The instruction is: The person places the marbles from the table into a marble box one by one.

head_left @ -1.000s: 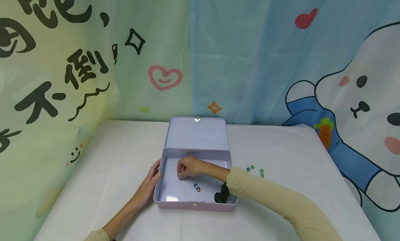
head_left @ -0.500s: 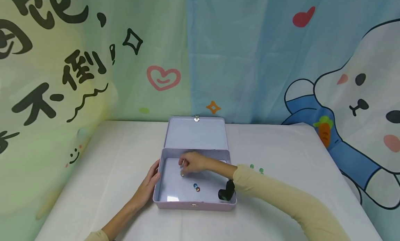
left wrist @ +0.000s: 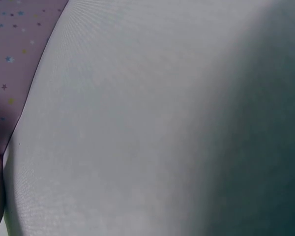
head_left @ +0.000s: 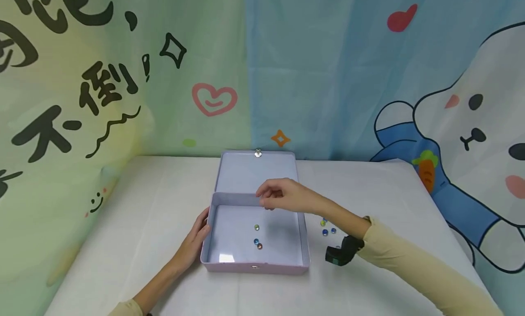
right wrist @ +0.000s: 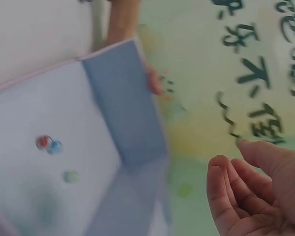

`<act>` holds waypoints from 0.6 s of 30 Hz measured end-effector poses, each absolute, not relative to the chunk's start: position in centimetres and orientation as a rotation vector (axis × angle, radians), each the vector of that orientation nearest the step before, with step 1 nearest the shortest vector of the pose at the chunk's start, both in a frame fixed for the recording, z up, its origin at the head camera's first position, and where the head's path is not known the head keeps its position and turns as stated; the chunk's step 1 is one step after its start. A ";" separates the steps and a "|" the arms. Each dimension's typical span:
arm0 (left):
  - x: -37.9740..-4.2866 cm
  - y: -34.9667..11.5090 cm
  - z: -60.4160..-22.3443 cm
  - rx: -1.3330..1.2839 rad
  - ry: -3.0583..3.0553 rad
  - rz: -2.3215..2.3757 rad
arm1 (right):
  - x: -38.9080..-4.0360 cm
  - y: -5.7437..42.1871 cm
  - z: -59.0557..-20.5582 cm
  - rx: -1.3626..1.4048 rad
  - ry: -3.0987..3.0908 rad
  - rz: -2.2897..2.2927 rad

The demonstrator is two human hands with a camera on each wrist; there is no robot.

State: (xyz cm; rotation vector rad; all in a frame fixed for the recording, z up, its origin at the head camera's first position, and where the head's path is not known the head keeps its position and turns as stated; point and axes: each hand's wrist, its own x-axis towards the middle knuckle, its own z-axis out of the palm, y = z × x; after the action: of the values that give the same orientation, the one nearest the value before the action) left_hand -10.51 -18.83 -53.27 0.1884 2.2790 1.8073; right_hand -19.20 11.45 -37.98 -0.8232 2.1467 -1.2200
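Note:
A lilac metal box (head_left: pixel 254 267) with its lid (head_left: pixel 254 170) folded back stands on the white table. In it lie a greenish marble (head_left: pixel 256 227), a blue marble (head_left: pixel 256 242) and an orange-brown marble (head_left: pixel 259 246); the last two are side by side. My left hand (head_left: pixel 193 243) rests against the box's left wall, its fingers along the outside. Above the box's back right part hovers my right hand (head_left: pixel 283 195), holding nothing, fingers loosely bent. The right wrist view shows this hand (right wrist: pixel 250 191) with a gap between thumb and fingers.
Several loose marbles (head_left: pixel 325 232) lie on the table right of the box, partly hidden by my right forearm and the black wrist camera (head_left: pixel 343 251). A printed curtain (head_left: pixel 311 79) hangs behind the table's back edge.
The greenish marble has left my right hand and lies in the box, nearer the other two. My right hand has risen and moved right. My left hand stays at the box.

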 end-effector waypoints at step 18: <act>-10.6 -18.8 -53.2 0.197 2.312 1.815 | -15.8 27.1 -37.6 -0.387 2.568 -1.178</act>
State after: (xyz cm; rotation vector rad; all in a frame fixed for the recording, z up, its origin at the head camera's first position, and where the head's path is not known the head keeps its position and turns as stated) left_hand -10.58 -18.80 -53.19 0.1975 2.3121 1.8149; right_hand -15.83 27.07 -37.63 -0.3865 2.5676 -1.1776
